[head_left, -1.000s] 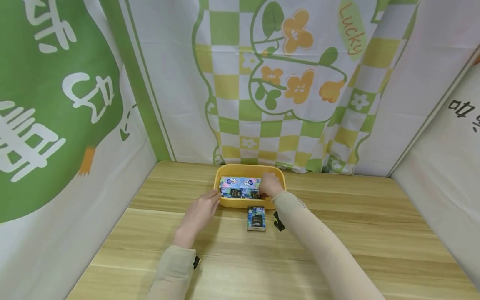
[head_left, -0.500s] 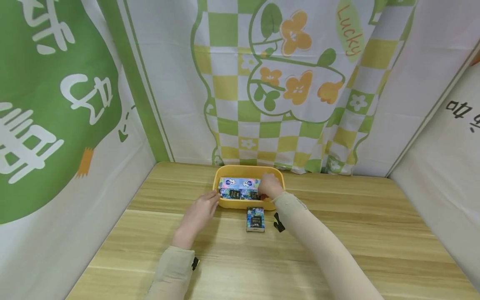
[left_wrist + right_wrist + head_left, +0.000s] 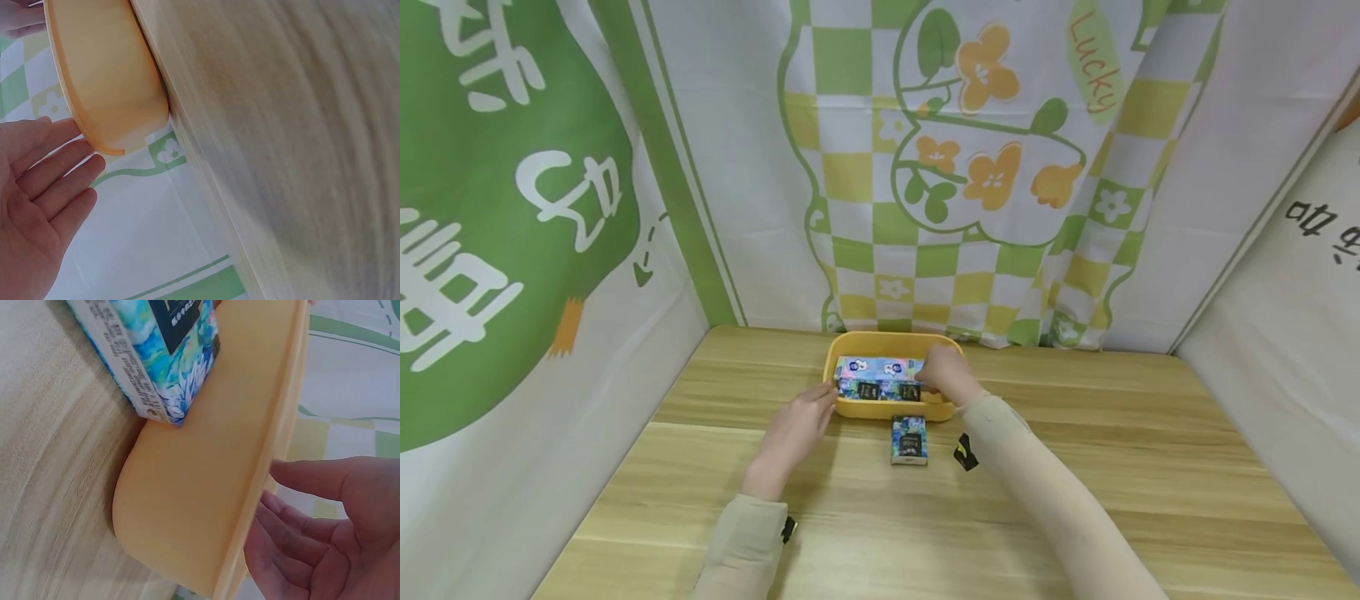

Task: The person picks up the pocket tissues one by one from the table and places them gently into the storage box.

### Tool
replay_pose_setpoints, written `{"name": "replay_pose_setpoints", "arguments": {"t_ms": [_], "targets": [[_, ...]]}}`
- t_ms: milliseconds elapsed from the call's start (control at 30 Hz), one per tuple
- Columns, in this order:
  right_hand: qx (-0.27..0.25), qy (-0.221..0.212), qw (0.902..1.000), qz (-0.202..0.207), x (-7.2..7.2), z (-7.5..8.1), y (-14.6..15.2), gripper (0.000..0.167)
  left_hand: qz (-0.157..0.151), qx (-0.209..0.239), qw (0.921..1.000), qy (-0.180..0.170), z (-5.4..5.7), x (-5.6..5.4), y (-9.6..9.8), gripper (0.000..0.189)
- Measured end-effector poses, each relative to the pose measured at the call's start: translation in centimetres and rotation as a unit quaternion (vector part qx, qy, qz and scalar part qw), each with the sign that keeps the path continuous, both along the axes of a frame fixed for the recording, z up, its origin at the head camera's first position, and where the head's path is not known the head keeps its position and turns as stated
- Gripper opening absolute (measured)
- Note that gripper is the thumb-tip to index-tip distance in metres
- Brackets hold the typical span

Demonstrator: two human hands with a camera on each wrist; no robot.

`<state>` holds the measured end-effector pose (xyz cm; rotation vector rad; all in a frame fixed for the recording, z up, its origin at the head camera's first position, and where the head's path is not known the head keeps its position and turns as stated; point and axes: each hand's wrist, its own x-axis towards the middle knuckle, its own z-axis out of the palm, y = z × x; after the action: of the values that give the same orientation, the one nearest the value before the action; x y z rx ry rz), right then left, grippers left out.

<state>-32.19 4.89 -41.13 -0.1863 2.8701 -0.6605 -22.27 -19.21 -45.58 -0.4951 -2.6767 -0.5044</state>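
A yellow bin [image 3: 857, 409] stands at the back of the table. Inside it lie light-blue packs [image 3: 872, 368] with cartoon prints behind dark-blue floral packs [image 3: 889, 390] with black labels. My left hand [image 3: 797, 425] has its straight fingers at the bin's left end, touching the rim in the left wrist view. Over the bin's right end, my right hand [image 3: 951, 373] reaches in beside the packs. Its thumb and fingers stand apart in the right wrist view, fingertips hidden behind the rim. One more floral pack [image 3: 909, 441] lies outside, just in front of the bin.
The wooden table [image 3: 1037, 517] runs up to a checkered curtain [image 3: 917, 250] close behind the bin. A green-and-white cloth wall [image 3: 587, 333] rises at left, a white one [image 3: 1285, 333] at right.
My right wrist has shifted a little to the right, and more of the light-blue packs shows beside the fingers. The left hand stays at the bin's rim. The loose pack has not moved.
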Motion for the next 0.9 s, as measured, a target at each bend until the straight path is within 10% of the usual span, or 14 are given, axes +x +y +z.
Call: {"name": "replay_pose_setpoints", "arguments": {"t_ms": [900], "targets": [[0.007, 0.061, 0.9981, 0.009, 4.9, 2.2, 1.0, 0.018, 0.006, -0.003, 0.9999, -0.011, 0.1, 0.1, 0.2, 0.029]]}}
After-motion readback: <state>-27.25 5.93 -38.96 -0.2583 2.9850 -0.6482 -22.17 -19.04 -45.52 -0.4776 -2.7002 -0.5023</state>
